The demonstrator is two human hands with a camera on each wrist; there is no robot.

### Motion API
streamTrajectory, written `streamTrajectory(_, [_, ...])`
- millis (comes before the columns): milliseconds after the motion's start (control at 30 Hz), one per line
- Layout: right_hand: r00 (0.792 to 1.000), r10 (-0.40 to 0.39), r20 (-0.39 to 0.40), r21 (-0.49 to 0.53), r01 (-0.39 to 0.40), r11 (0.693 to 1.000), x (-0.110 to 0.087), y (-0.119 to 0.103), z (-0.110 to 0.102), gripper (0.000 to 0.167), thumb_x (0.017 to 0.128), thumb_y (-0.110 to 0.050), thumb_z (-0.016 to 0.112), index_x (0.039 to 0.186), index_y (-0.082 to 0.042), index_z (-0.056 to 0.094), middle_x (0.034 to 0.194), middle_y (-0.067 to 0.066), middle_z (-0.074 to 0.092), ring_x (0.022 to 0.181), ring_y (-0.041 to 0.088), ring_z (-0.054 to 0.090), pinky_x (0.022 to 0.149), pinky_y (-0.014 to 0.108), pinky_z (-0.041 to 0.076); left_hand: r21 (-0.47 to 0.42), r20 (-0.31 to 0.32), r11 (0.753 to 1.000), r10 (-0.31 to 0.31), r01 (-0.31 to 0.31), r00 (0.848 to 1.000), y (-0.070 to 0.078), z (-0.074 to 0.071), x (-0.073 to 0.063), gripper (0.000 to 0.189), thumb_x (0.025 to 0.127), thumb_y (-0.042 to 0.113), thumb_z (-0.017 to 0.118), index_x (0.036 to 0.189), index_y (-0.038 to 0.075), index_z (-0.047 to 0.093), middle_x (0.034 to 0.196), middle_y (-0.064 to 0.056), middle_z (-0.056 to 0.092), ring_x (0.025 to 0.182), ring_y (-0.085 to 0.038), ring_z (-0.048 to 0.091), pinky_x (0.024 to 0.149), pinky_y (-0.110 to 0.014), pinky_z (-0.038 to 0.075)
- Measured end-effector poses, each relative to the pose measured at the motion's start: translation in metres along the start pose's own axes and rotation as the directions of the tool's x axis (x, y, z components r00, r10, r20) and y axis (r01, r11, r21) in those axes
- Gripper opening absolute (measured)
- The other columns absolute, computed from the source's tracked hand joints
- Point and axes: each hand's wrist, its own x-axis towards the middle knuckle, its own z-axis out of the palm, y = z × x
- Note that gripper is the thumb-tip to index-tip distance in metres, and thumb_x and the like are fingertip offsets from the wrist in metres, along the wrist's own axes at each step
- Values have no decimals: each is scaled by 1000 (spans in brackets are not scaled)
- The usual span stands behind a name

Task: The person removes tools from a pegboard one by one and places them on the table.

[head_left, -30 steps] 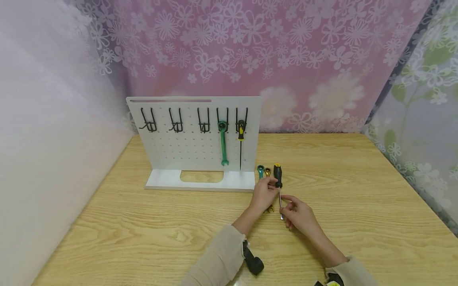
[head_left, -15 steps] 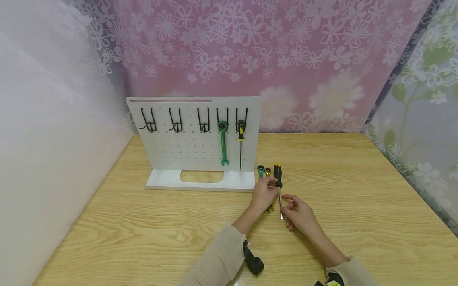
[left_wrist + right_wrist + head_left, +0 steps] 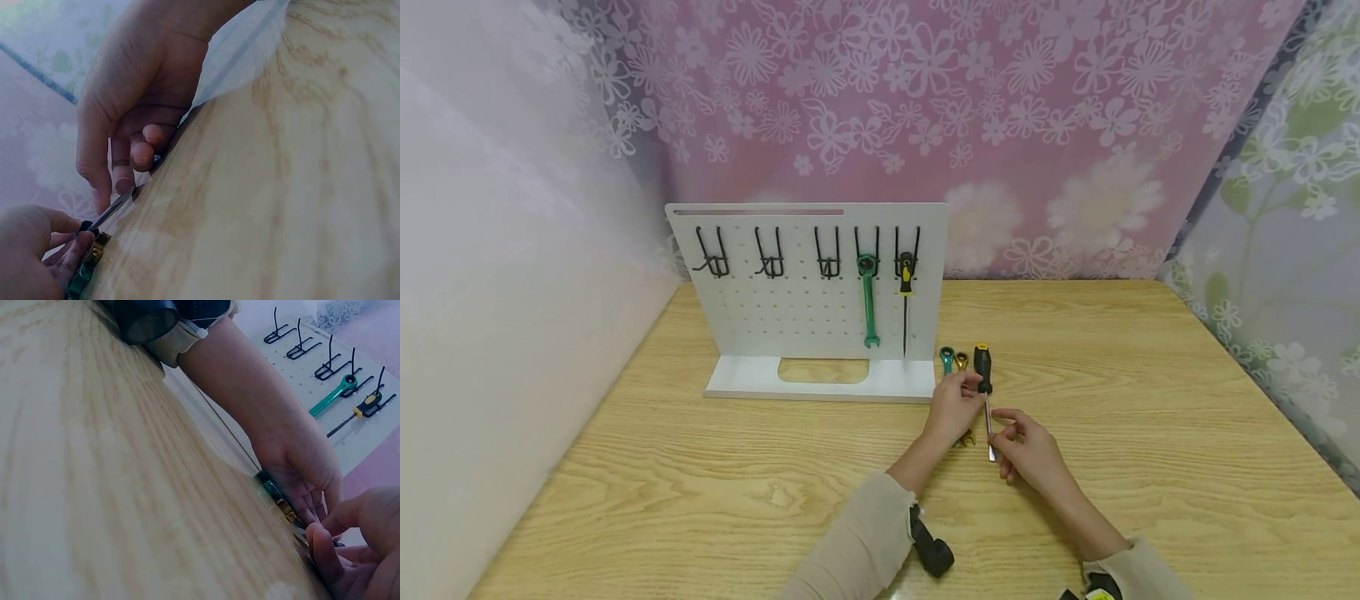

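A screwdriver with a black handle (image 3: 982, 371) and yellow end cap lies on the table, its flat tip toward the person. My left hand (image 3: 953, 408) pinches it at the lower end of the handle. Lower down, my right hand (image 3: 1030, 450) has thumb and fingers at the metal shaft (image 3: 112, 209), close to the tip. Beside it lie a teal ratchet wrench (image 3: 947, 357) and a gold ratchet wrench (image 3: 962, 359), their middles hidden behind my left hand. In the right wrist view, both hands meet at the screwdriver, which is mostly covered by fingers.
A white pegboard stand (image 3: 760, 321) stands at the back left. A green ratchet wrench (image 3: 869, 308) and a black-and-yellow screwdriver (image 3: 906, 275) hang on its two right hooks; three bare black hooks (image 3: 769, 254) are to the left. Patterned curtains (image 3: 985, 125) rise behind the wooden table (image 3: 700, 500).
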Motion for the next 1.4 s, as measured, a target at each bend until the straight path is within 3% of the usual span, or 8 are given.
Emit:
streamTrajectory(833, [1000, -4, -4, 8, 4, 1000, 0, 1, 0, 38, 87, -2, 56, 123, 5, 48, 75, 10, 55, 45, 20, 54, 39, 29, 47, -8, -5, 1000, -2, 2, 1000, 2, -1, -1, 20, 81, -1, 67, 100, -1, 64, 93, -5, 56, 80, -14, 61, 67, -16, 49])
streamTrajectory(1267, [1000, -18, -20, 40, 19, 999, 0, 1, 0, 36, 88, -1, 55, 122, 4, 49, 77, 12, 54, 44, 20, 54, 39, 30, 48, -52, -5, 998, -36, 36, 999, 2, -1, 0, 19, 82, 1, 66, 102, 2, 64, 96, -3, 56, 79, -12, 60, 64, -18, 49])
streamTrajectory(1400, [1000, -20, -23, 61, 21, 998, -2, -1, -1, 36, 89, 0, 54, 124, 3, 48, 81, 14, 54, 46, 21, 55, 41, 31, 49, -97, -16, 995, 11, -12, 1000, 4, -2, -4, 18, 83, 1, 65, 101, 3, 64, 95, -1, 56, 78, -9, 59, 64, -19, 50])
